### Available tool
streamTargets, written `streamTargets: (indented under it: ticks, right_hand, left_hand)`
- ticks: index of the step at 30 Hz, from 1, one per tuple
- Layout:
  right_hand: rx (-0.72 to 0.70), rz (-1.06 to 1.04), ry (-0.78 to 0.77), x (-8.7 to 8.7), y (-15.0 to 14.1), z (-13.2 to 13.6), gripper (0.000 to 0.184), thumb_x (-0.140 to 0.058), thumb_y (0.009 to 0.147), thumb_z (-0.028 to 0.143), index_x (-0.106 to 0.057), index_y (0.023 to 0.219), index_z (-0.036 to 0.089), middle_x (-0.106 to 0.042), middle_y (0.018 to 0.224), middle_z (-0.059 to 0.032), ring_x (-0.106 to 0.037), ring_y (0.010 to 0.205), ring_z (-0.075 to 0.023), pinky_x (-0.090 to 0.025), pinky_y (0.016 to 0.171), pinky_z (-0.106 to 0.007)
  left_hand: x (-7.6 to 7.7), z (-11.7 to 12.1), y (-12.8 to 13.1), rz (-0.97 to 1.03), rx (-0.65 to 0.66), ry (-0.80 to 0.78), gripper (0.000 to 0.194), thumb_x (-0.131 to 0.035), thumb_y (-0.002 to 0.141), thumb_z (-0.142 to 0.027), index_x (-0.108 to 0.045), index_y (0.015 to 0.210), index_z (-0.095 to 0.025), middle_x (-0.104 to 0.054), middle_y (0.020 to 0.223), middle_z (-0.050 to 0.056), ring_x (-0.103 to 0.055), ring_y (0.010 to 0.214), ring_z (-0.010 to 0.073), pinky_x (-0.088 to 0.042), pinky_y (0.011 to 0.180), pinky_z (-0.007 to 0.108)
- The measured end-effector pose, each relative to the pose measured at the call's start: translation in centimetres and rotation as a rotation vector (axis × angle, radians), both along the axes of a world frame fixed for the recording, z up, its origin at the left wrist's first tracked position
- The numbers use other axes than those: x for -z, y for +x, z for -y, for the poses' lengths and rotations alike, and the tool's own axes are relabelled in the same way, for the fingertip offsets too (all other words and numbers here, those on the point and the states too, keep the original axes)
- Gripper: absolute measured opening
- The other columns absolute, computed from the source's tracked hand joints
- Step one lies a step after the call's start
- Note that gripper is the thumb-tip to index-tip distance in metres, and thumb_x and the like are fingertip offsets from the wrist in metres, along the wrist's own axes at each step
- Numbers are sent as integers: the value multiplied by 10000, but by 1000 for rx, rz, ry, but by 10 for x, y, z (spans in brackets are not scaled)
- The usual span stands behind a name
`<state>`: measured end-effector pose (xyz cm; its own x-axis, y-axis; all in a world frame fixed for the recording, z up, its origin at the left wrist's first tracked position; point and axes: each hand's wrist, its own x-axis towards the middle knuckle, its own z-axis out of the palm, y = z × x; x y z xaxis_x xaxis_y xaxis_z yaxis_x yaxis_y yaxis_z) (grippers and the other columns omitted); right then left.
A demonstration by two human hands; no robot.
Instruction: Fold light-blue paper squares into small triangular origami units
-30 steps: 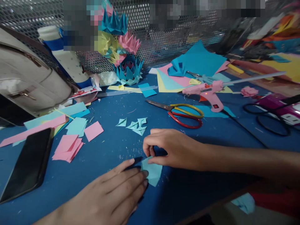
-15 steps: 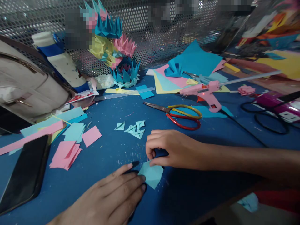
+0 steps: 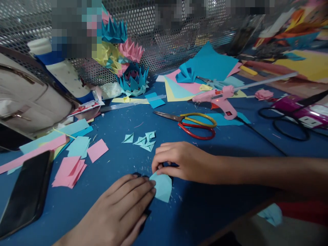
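Note:
A small light-blue piece of paper [image 3: 163, 187] lies on the blue table between my hands. My left hand [image 3: 120, 205] rests flat, fingers stretched out, its fingertips on the paper's left edge. At the paper's upper edge, my right hand [image 3: 179, 162] has its thumb and curled fingers closed on the sheet. Just beyond are several small folded light-blue paper pieces [image 3: 148, 140]. Scissors [image 3: 188, 123] with yellow and red handles lie behind my right hand. Part of the paper's upper edge is hidden by my fingers.
Pink paper squares [image 3: 69, 172] and a black phone [image 3: 27, 194] lie at left. Behind the scissors stands a pink glue gun [image 3: 217, 99], its cord trailing right. Folded paper flowers [image 3: 133, 78] stand near a bottle [image 3: 61, 70] and a white bag [image 3: 28, 89].
The paper has turned slightly between my hands. My left index finger has drawn in beside the others, and my right hand has shifted a little left. The whole view has shifted slightly.

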<state>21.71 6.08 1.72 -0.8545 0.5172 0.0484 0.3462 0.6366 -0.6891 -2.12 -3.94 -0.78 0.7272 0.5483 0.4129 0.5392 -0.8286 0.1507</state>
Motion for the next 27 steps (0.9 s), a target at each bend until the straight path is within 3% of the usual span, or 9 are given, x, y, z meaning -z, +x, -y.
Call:
streamTargets:
  ticks: [6,12,19,24,27]
  right_hand:
    - [9,8,98,4,-1,2,36,-693,889,187,-664,873,174,-649,814,12,-549,820,-131,-378,712,-241]
    - [-27,83,290,1,-1,6,56,-641,912,174,-647,856,173,-636,825,-4,-525,823,-142,-347,684,-260]
    - [-106,141,529,0,-2,11,118,-575,956,248,-616,865,185,-622,848,-15,-476,751,-154,-287,628,-303]
    - [-140,117,731,5,-2,15,133,-537,927,125,-586,821,189,-613,856,-19,-431,730,-173,-238,600,-331]
    - [-162,93,760,5,-1,14,170,-524,932,98,-589,802,186,-616,864,-26,-442,770,-184,-261,617,-330]
  left_hand:
    - [-8,-1,0,-3,-2,35,347,-379,1052,-188,-661,1243,-121,-666,1288,41,-552,1262,166,-316,1197,327]
    - [-21,-6,1,-130,32,48,335,-406,1043,-197,-653,1249,-101,-679,1263,67,-612,1187,187,-443,1112,332]
    - [-17,-5,-1,-128,40,50,325,-441,1028,-200,-650,1252,-93,-682,1247,76,-627,1147,199,-433,1104,355]
    - [-15,-4,1,-110,11,66,313,-444,1028,-202,-669,1227,-111,-685,1240,56,-622,1147,192,-375,1137,346]
    - [-10,-3,1,-82,-24,64,317,-436,1031,-211,-666,1230,-122,-674,1250,69,-607,1167,191,-382,1133,351]
